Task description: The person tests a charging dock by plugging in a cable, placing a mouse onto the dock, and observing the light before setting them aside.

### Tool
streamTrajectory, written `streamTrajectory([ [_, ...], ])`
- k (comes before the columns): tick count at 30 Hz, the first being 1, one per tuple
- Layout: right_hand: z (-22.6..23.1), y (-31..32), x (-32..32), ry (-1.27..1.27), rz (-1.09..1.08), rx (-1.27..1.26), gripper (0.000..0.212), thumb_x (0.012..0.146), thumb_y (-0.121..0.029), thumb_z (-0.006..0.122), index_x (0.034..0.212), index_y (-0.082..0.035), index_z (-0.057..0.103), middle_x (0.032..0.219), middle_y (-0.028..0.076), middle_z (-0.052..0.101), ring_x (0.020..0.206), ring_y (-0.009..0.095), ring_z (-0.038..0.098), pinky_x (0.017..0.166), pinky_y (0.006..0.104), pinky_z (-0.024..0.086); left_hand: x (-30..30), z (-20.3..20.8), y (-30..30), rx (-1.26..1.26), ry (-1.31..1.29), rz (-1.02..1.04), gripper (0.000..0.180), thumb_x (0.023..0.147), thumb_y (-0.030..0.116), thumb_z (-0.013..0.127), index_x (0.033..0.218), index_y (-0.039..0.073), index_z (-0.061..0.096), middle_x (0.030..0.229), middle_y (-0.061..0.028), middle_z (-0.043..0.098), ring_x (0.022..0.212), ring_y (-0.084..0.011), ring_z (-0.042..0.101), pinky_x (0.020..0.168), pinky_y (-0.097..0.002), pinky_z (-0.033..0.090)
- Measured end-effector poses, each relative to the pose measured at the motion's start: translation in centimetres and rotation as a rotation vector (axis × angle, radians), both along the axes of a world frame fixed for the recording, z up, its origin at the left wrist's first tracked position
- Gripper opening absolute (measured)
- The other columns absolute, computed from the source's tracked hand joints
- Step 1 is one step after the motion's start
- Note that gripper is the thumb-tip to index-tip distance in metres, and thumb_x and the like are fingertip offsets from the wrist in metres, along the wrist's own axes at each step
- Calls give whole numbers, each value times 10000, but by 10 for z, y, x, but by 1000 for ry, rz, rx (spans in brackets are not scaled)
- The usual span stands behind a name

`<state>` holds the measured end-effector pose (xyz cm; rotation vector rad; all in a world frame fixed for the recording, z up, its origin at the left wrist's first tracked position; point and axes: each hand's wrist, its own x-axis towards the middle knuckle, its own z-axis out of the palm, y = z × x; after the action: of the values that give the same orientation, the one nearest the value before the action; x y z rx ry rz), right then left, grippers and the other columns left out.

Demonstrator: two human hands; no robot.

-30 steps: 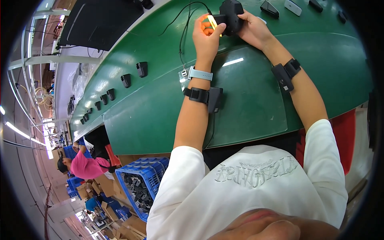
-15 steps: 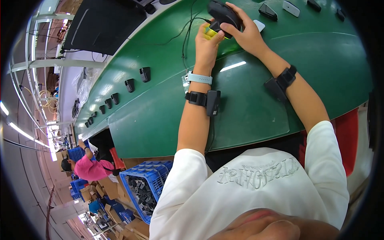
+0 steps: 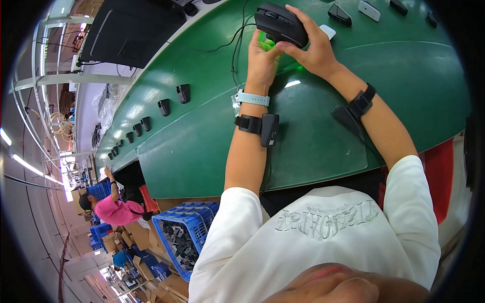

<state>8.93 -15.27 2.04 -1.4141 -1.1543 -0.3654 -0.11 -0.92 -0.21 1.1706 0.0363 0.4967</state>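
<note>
A black computer mouse (image 3: 283,24) with a scroll wheel is in my right hand (image 3: 321,53), its top turned up into view. My right fingers wrap its far side, and the thumb presses along its near edge. Close beneath the mouse, my left hand (image 3: 261,63) closes around a small dark piece (image 3: 270,38) that glows green. Most of that piece is hidden by the mouse and my fingers, so its kind cannot be made out. A black cable (image 3: 237,43) runs to this spot from behind. Both hands are above the green table (image 3: 308,116).
Several black wedge-shaped pieces (image 3: 183,93) line the table's left side. More black and white pieces (image 3: 339,14) lie at the far right. A dark monitor (image 3: 134,30) stands at far left. Below the table edge is a blue crate (image 3: 207,217) of dark parts. A person in pink (image 3: 117,209) works further left.
My right hand has turned the mouse so that its top and scroll wheel show. The glow by my left fingers has gone from yellow to green. The person in pink has shifted an arm.
</note>
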Motion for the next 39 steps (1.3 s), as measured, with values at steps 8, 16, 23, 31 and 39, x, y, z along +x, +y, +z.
streamTrajectory([
  [8, -27, 15, 12, 312, 109, -72, 643, 893, -279, 759, 1421, -32, 486, 1233, 155, 639, 1121, 255, 625, 1005, 359, 469, 3, 2, -2, -184, 17, 161, 381, 978, 91, 641, 1332, 51, 506, 1123, -72, 639, 965, -162, 642, 776, -301, 543],
  [16, -24, 3, 19, 293, 703, -617, 553, 538, -118, 655, 1086, -42, 653, 1016, 82, 666, 942, 229, 608, 902, 321, 483, 1, -9, 23, -220, 24, 529, 302, 916, 177, 749, 1137, 69, 572, 913, -43, 636, 709, -140, 598, 597, -264, 484],
  [23, -24, 5, 23, 93, 788, -607, 596, 482, -172, 629, 1057, -25, 684, 1041, 107, 673, 1028, 247, 604, 984, 339, 467, 7, -2, 9, -99, 15, 558, 342, 852, 97, 810, 1101, 35, 584, 845, -69, 670, 650, -134, 601, 556, -258, 451],
  [31, -36, 7, 38, 688, 951, -351, 643, 632, -215, 650, 1242, -9, 639, 1080, 88, 698, 1057, 191, 635, 993, 330, 474, 5, 4, 0, 76, 29, 543, 244, 830, 66, 816, 984, 6, 636, 768, -57, 667, 605, -125, 596, 536, -247, 450],
  [39, -46, 14, 43, 747, 869, -196, 380, 924, -74, 691, 1277, -23, 560, 1194, 67, 671, 1017, 143, 647, 932, 316, 511, 8, -2, 5, -110, -117, 348, 230, 797, 88, 837, 931, 33, 659, 794, -38, 678, 652, -104, 603, 565, -240, 463],
])
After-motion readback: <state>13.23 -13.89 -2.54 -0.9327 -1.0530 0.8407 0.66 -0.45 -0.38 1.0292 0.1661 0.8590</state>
